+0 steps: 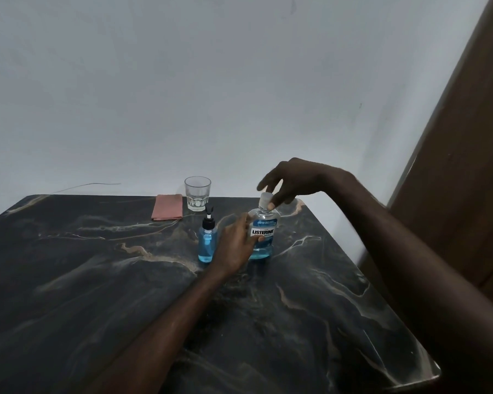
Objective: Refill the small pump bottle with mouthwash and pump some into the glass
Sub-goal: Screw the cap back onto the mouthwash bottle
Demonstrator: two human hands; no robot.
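Note:
A clear mouthwash bottle (264, 237) with blue liquid low in it stands upright on the dark marbled table (97, 280). My left hand (235, 245) grips its body from the left. From above, my right hand (289, 184) pinches its white cap (265, 199) with thumb and fingers. Just left of it stands the small pump bottle (207, 240), black pump head on, mostly full of blue liquid. The empty glass (197, 193) stands behind it near the table's far edge.
A folded pink cloth (167, 207) lies left of the glass at the far edge. A grey wall rises behind the table, and a brown wooden panel (453, 166) stands at the right.

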